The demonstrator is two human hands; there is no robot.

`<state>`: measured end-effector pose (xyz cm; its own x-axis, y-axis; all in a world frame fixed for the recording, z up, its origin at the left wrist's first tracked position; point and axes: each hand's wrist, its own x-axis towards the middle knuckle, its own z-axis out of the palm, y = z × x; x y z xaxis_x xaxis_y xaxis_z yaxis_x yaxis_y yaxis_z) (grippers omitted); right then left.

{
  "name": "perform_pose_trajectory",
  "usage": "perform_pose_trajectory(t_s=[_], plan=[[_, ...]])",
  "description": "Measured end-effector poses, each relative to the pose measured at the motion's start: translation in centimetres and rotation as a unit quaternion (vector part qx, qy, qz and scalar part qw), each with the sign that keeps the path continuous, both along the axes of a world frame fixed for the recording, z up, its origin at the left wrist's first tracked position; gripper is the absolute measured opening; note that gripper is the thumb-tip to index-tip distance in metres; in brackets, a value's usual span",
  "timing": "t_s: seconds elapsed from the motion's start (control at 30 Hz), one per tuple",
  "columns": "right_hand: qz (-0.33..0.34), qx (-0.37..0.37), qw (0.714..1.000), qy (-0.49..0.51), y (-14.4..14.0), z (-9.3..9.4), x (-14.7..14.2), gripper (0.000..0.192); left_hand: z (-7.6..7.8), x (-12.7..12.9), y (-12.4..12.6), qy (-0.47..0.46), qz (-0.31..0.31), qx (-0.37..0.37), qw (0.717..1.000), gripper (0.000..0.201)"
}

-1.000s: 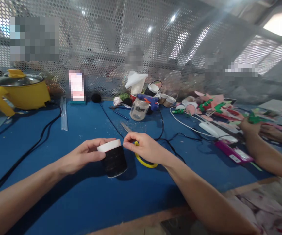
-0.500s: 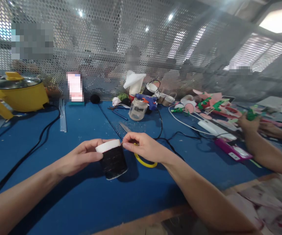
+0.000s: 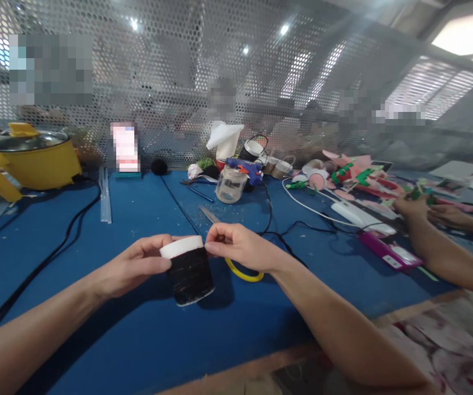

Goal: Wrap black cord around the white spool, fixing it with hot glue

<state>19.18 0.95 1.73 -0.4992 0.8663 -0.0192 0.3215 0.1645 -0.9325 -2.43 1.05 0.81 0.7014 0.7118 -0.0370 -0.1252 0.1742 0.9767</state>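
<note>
My left hand (image 3: 140,264) grips a white cup (image 3: 182,246) by its upper part, thumb in front and fingers behind. Black yarn (image 3: 192,275) is wound around the cup's body, and a white band stays bare at the rim. The cup is held tilted above the blue table. At the rim's right side my right hand (image 3: 240,247) is closed in a pinch on the yarn strand, which runs back to a black yarn ball (image 3: 159,167). Scissors with a yellow handle (image 3: 244,271) lie partly under my right hand, blades pointing away.
A yellow electric pot (image 3: 30,162), clear glue sticks (image 3: 105,195) and a propped phone (image 3: 125,147) are at left. Behind stand a glass jar (image 3: 231,185) and a blue glue gun (image 3: 246,169). Cables, a white power strip (image 3: 363,218) and another person's hands (image 3: 415,211) are at right.
Both hands hold nearly the same pose, with the cup shifted very slightly downward. The other person's hands at right have moved a little.
</note>
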Motion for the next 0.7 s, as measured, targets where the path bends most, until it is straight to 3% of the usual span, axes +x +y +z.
perform_pose_trajectory(t_s=[0.17, 0.5, 0.7], plan=[[0.028, 0.047, 0.998, 0.042, 0.1, -0.3, 0.1, 0.009, -0.2, 0.0, 0.1, -0.007, -0.011, 0.0, 1.0, 0.013], [0.033, 0.027, 0.993, 0.107, 0.4, -1.1, 0.0, 0.011, 0.1, -0.2, 0.2, 0.014, -0.032, 0.023, 0.999, 0.015], [0.027, 0.113, 0.992, 0.052, 0.5, -0.9, 0.3, 0.011, -0.3, -0.4, 1.0, 0.103, -0.024, 0.103, 0.989, 0.015]])
